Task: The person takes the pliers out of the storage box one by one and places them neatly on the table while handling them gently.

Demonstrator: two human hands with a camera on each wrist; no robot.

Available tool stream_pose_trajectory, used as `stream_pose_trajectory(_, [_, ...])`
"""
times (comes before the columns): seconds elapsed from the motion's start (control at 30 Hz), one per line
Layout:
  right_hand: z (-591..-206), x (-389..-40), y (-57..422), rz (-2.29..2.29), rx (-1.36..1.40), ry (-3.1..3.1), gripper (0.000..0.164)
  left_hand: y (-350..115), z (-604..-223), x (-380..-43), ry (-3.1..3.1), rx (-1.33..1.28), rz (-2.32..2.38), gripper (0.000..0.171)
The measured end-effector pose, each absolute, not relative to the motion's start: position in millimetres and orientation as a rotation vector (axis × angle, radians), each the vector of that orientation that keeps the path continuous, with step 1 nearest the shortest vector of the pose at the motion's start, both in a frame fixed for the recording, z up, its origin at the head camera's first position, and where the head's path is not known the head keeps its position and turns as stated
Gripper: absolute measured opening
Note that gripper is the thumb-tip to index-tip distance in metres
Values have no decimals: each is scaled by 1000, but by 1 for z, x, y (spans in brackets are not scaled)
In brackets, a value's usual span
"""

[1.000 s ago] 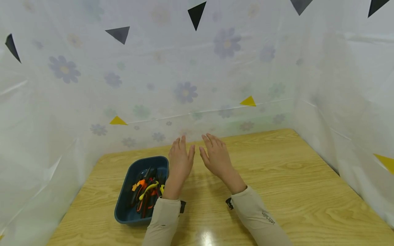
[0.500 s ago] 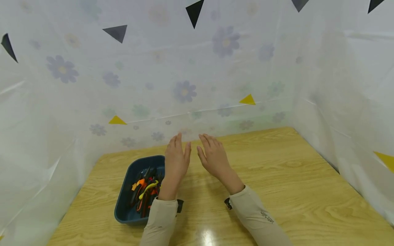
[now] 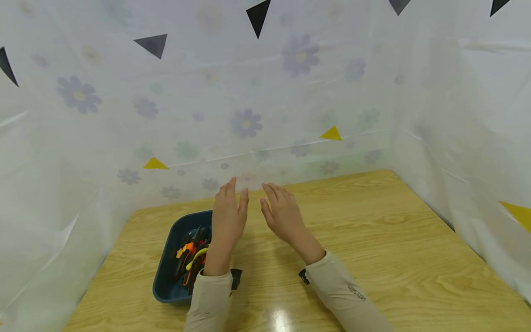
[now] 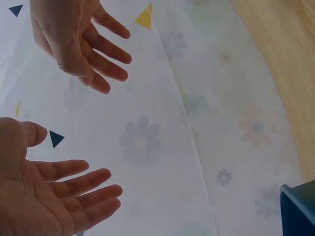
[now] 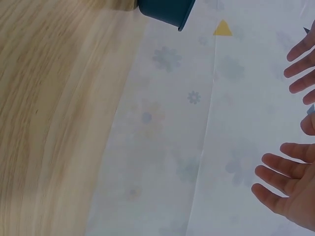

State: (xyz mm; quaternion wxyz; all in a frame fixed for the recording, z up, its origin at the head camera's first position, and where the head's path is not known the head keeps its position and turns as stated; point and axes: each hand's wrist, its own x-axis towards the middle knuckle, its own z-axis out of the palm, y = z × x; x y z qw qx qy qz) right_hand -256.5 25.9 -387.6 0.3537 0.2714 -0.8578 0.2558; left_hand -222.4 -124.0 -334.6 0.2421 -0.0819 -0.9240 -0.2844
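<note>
Both right hand (image 3: 284, 216) and left hand (image 3: 227, 217) are held loose and empty, the left nearer the blue tub (image 3: 162, 273), which could be bumped by a quick swing.

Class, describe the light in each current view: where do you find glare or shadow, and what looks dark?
Head: a bright glare spot on the table at the bottom edge, soft shadows beside the arms; left wrist: left hand and right hand look dim against the paler sheet; right wrist: no glare spot on the table, the tub dark.
</note>
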Motion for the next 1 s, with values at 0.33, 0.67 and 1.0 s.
stream_pose_trajectory(0.33, [-385, -248, 16, 642, 736, -2187, 39, -144, -318, -209, -2527, -186, -855, 56])
stream_pose_trajectory(0.67, [-386, -243, 8, 670, 772, -2167, 37, -165, -308, -200, -2569, -121, -855, 62])
stream_pose_trajectory(1.0, [-387, -242, 4, 640, 779, -2162, 37, -191, -306, -194, -2567, -60, -844, 63])
